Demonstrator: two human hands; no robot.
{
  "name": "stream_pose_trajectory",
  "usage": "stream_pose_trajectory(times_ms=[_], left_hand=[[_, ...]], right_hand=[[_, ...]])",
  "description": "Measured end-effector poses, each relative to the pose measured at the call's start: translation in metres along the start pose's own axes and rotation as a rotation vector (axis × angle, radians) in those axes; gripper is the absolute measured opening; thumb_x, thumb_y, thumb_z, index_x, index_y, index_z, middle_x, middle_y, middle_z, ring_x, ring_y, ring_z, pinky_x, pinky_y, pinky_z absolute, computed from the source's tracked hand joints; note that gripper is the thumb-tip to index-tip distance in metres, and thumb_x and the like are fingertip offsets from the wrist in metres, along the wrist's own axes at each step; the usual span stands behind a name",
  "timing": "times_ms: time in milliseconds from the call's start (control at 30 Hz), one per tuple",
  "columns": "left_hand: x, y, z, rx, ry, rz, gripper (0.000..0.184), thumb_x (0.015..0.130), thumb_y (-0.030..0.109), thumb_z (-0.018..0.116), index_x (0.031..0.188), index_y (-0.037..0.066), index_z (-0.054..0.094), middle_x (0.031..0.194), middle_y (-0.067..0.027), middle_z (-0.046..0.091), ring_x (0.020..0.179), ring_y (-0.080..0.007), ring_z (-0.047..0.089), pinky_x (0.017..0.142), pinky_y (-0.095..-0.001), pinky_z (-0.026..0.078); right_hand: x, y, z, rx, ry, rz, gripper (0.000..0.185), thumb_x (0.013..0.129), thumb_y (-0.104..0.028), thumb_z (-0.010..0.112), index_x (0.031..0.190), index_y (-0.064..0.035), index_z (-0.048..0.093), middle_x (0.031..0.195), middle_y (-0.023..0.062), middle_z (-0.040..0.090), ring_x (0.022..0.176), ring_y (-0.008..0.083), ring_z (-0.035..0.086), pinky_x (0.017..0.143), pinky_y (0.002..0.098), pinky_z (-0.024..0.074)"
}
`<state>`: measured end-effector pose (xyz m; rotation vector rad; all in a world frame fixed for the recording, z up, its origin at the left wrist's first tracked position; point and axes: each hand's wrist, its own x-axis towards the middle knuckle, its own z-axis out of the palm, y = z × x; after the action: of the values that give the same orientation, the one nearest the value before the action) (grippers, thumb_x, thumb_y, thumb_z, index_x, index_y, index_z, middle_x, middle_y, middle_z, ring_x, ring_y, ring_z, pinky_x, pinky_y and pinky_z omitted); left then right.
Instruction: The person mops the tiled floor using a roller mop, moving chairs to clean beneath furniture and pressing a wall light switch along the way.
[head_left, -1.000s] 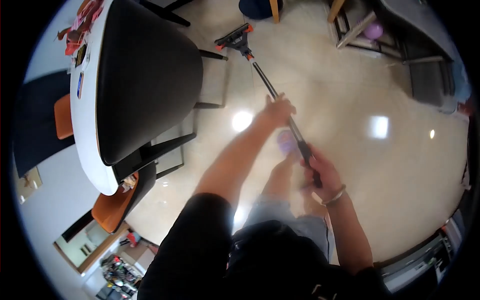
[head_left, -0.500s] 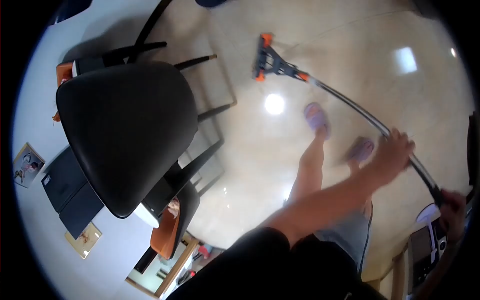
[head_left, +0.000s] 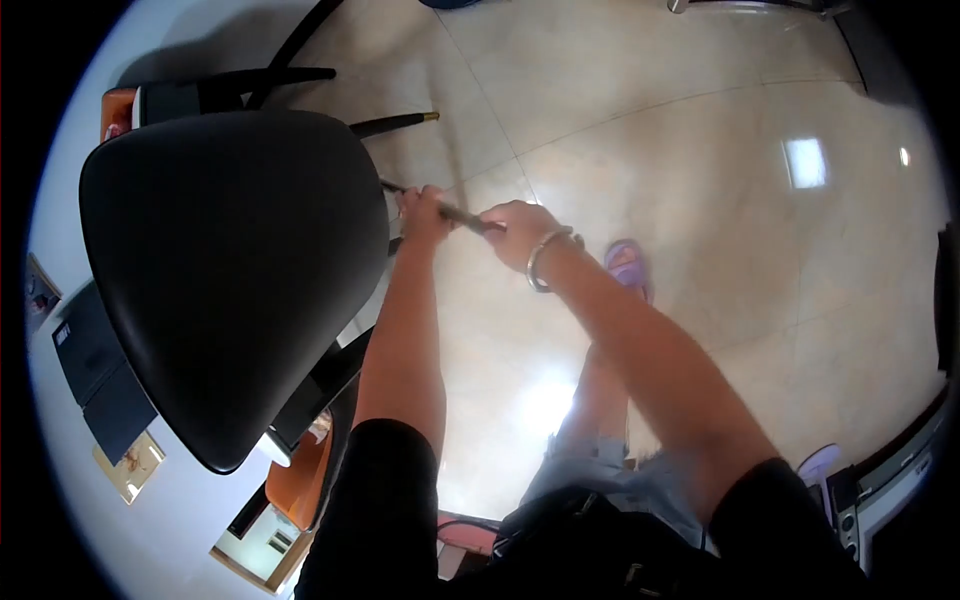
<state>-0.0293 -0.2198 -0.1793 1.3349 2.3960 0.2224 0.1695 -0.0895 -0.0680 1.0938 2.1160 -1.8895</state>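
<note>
Both of my hands are closed around the pole of a mop (head_left: pixel 465 216), held low beside the black chair (head_left: pixel 240 260). My left hand (head_left: pixel 426 214) grips farther along the pole, close to the chair's seat edge. Around the handle end is my right hand (head_left: pixel 520 234), with a bracelet (head_left: pixel 543 262) at its wrist. The pole runs leftward beneath the seat, which hides the mop head.
Chair legs (head_left: pixel 395 124) stick out toward the tiled floor (head_left: pixel 680 180). One foot in a purple slipper (head_left: pixel 627 262) stands behind my right forearm. An orange chair (head_left: pixel 300 485) is at lower left. Dark equipment (head_left: pixel 848 510) lines the lower right.
Both hands have swung left with the mop, from the right side to beside the chair. The grey-and-orange mop head, earlier visible on the floor, is now hidden.
</note>
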Motion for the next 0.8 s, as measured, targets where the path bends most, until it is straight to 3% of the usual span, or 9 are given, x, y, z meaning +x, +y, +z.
stream_pose_trajectory(times_ms=[67, 133, 167, 200, 333, 400, 467, 600, 800], left_hand=[[0.004, 0.017, 0.009, 0.392, -0.101, -0.051, 0.031, 0.075, 0.024, 0.065, 0.103, 0.015, 0.054, 0.095, -0.0123, 0.051, 0.106, -0.0315, 0.041, 0.09, -0.042, 0.035], [-0.01, 0.059, 0.063, 0.214, -0.164, -0.059, 0.037, 0.073, 0.022, 0.064, 0.109, 0.018, 0.054, 0.105, -0.0139, 0.05, 0.117, -0.0333, 0.032, 0.096, -0.0515, 0.024], [-0.017, 0.08, 0.09, 0.124, -0.196, -0.067, 0.041, 0.072, 0.021, 0.063, 0.112, 0.019, 0.054, 0.11, -0.0147, 0.049, 0.123, -0.0342, 0.028, 0.099, -0.0562, 0.019], [-0.028, 0.125, 0.103, -0.03, -0.245, -0.039, 0.047, 0.07, 0.022, 0.066, 0.115, 0.019, 0.052, 0.115, -0.016, 0.045, 0.125, -0.0359, 0.024, 0.099, -0.0571, 0.018], [-0.088, 0.361, 0.1, -0.635, -0.631, 0.204, 0.083, 0.059, 0.023, 0.078, 0.129, 0.018, 0.035, 0.141, -0.0196, 0.018, 0.132, -0.0418, 0.005, 0.1, -0.0605, 0.013], [-0.123, 0.45, 0.058, -0.76, -0.731, 0.387, 0.084, 0.056, 0.025, 0.079, 0.127, 0.018, 0.036, 0.142, -0.0184, 0.009, 0.131, -0.0463, -0.001, 0.097, -0.0639, 0.017], [-0.157, 0.505, 0.017, -0.793, -0.853, 0.563, 0.079, 0.057, 0.03, 0.077, 0.124, 0.018, 0.038, 0.141, -0.0182, 0.012, 0.131, -0.0453, -0.002, 0.089, -0.0667, 0.026], [-0.19, 0.52, -0.006, -0.81, -0.895, 0.503, 0.041, 0.062, 0.031, 0.07, 0.093, 0.01, 0.057, 0.113, -0.0151, 0.043, 0.12, -0.0394, 0.028, 0.078, -0.0694, 0.031], [-0.094, 0.377, 0.036, -0.176, -0.501, 0.513, 0.033, 0.049, 0.031, 0.073, 0.069, 0.011, 0.056, 0.086, -0.0103, 0.052, 0.09, -0.0287, 0.05, 0.07, -0.0416, 0.042]], right_hand=[[-0.01, 0.014, -0.017, -0.01, -0.054, 0.028, 0.026, 0.081, -0.025, 0.058, 0.103, -0.0112, 0.063, 0.087, 0.0153, 0.063, 0.08, 0.0282, 0.06, 0.074, 0.036, 0.0468], [-0.037, 0.081, -0.036, 0.029, -0.043, 0.01, 0.026, 0.082, -0.019, 0.057, 0.106, -0.0116, 0.062, 0.088, 0.0129, 0.063, 0.078, 0.0266, 0.06, 0.071, 0.0341, 0.0474], [-0.072, 0.075, -0.08, 0.339, -0.162, 0.319, 0.027, 0.084, -0.018, 0.057, 0.11, -0.0099, 0.06, 0.085, 0.007, 0.062, 0.075, 0.0155, 0.056, 0.071, 0.0274, 0.0457], [-0.103, 0.114, -0.107, 0.334, -0.098, 0.139, 0.027, 0.086, -0.015, 0.056, 0.112, -0.0067, 0.059, 0.084, 0.0015, 0.06, 0.076, 0.0085, 0.051, 0.071, 0.0227, 0.0435], [-0.27, 0.083, -0.256, 0.076, 0.046, 0.475, 0.027, 0.086, -0.009, 0.056, 0.11, 0.0023, 0.058, 0.078, -0.0005, 0.057, 0.07, 0.005, 0.049, 0.062, 0.0181, 0.0405], [-0.347, 0.038, -0.31, -0.04, 0.064, 0.816, 0.025, 0.084, -0.007, 0.057, 0.107, 0.0013, 0.06, 0.066, -0.002, 0.053, 0.052, 0.0033, 0.043, 0.047, 0.0163, 0.0354], [-0.428, 0.003, -0.327, 0.036, 0.182, 0.794, 0.027, 0.084, -0.008, 0.051, 0.11, -0.0008, 0.059, 0.063, -0.0014, 0.056, 0.043, 0.0024, 0.042, 0.041, 0.017, 0.0362], [-0.498, -0.012, -0.296, 0.364, 0.238, 0.864, 0.041, 0.083, -0.024, 0.06, 0.116, -0.0004, 0.052, 0.08, 0.0043, 0.062, 0.04, 0.0032, 0.041, 0.038, 0.0179, 0.0365], [-0.354, 0.029, -0.204, 0.847, 0.19, 0.725, 0.048, 0.086, -0.01, 0.053, 0.13, -0.004, 0.038, 0.086, 0.0068, 0.062, 0.05, 0.0043, 0.043, 0.043, 0.0176, 0.0339]])
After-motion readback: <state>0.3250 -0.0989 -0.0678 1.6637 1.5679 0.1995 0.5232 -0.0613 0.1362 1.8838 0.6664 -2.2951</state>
